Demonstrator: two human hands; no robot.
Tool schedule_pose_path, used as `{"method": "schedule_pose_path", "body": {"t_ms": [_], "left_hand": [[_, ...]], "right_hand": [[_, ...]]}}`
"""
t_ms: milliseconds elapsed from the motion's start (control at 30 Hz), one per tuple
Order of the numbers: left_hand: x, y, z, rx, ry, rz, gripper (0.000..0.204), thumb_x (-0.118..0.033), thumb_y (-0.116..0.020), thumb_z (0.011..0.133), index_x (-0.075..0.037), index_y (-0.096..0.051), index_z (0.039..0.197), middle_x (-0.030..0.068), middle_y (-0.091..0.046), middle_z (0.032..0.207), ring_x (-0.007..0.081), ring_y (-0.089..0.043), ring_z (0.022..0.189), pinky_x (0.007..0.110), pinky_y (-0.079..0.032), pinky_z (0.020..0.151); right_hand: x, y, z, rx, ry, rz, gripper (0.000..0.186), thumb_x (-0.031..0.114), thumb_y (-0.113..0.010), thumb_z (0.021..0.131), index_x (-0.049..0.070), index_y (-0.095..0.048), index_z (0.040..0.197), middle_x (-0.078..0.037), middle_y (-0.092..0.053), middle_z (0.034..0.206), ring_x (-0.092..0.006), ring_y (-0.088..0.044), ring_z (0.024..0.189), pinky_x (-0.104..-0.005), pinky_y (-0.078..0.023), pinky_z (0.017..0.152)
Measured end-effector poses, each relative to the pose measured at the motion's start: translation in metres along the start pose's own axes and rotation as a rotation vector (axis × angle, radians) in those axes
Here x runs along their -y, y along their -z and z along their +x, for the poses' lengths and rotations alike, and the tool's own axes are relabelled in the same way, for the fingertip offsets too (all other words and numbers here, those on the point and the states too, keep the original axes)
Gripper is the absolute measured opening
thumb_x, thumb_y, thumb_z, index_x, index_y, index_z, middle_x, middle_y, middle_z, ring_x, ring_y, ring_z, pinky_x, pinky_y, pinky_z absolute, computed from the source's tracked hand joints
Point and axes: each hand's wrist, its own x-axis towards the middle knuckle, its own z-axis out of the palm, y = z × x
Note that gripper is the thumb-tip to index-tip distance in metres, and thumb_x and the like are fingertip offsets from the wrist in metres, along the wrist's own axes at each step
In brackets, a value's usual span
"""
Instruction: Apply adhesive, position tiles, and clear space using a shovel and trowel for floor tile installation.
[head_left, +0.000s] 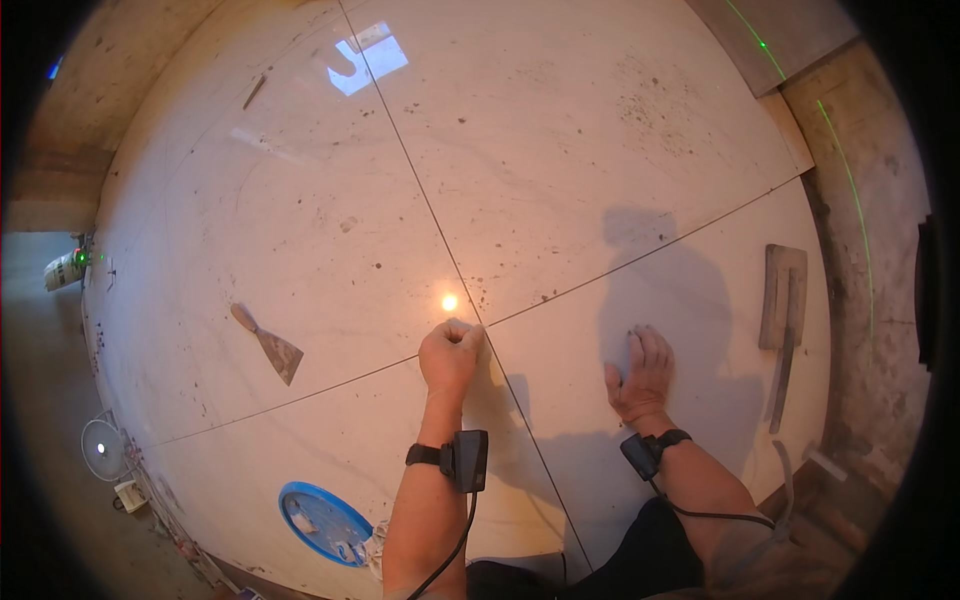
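Observation:
My left hand (pixel 450 358) is closed, with thumb and fingers pinched together beside the point where the dark joints between the large pale floor tiles (pixel 540 130) cross. Whatever the pinched fingers hold, if anything, is too small or hidden to make out. My right hand (pixel 642 378) lies on the tile to the right, its fingers stretched out and nothing in it. Left of my left hand lies a putty knife (pixel 268 345) with a broad, stained blade. A flat trowel (pixel 785 300) rests near the right edge of the tiles.
A round blue lid (pixel 325 522) with scraps in it lies near my left forearm. At the far left edge a device (pixel 66 270) shows green light, and a round lamp (pixel 102 448) stands below it. Green laser lines (pixel 848 185) cross the rough strip at right.

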Motion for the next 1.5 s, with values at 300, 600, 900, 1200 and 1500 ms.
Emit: {"method": "schedule_pose_path", "body": {"t_ms": [300,600,900,1200,1500], "left_hand": [[-0.002,0.004,0.001,0.034,-0.008,0.014,0.021,-0.019,-0.071,0.074,-0.003,-0.061,0.066,0.0044,-0.062,0.061,0.0136,-0.056,0.055,0.028,-0.046,0.057],[0.001,0.004,0.008,0.088,-0.014,-0.011,0.020,-0.020,-0.070,0.073,-0.004,-0.061,0.064,0.0032,-0.061,0.058,0.0141,-0.056,0.053,0.028,-0.046,0.056],[-0.002,0.008,0.008,0.087,-0.079,0.045,0.020,-0.018,-0.070,0.074,-0.004,-0.061,0.065,0.0060,-0.060,0.057,0.0135,-0.056,0.052,0.029,-0.046,0.053],[0.008,-0.012,-0.028,-0.400,-0.470,0.358,0.020,-0.016,-0.068,0.080,-0.002,-0.063,0.092,0.0114,-0.065,0.090,0.0228,-0.061,0.076,0.037,-0.049,0.065],[0.012,-0.050,-0.067,0.011,-0.611,0.771,0.072,-0.036,-0.055,0.086,0.005,-0.033,0.140,0.0228,-0.029,0.148,0.0376,-0.020,0.140,0.051,-0.009,0.114]], "right_hand": [[0.000,0.000,0.001,0.000,0.006,0.018,0.052,0.027,-0.058,0.079,0.001,-0.044,0.122,-0.016,-0.044,0.127,-0.0364,-0.039,0.122,-0.0505,-0.028,0.103],[0.002,0.004,0.003,0.038,-0.006,0.020,0.054,0.028,-0.058,0.080,-0.001,-0.044,0.122,-0.018,-0.044,0.126,-0.0375,-0.039,0.122,-0.0512,-0.028,0.103],[0.007,0.004,0.003,0.034,0.000,-0.020,0.055,0.029,-0.059,0.079,-0.002,-0.043,0.122,-0.019,-0.044,0.126,-0.0384,-0.039,0.121,-0.0519,-0.029,0.101],[-0.006,0.004,-0.001,0.000,-0.016,-0.017,0.059,0.030,-0.061,0.075,0.002,-0.043,0.124,-0.017,-0.044,0.126,-0.0356,-0.040,0.121,-0.0509,-0.030,0.101],[0.001,0.004,-0.005,0.049,-0.065,0.020,0.060,0.033,-0.063,0.077,0.004,-0.044,0.125,-0.014,-0.044,0.128,-0.0311,-0.041,0.121,-0.0471,-0.031,0.102]]}}
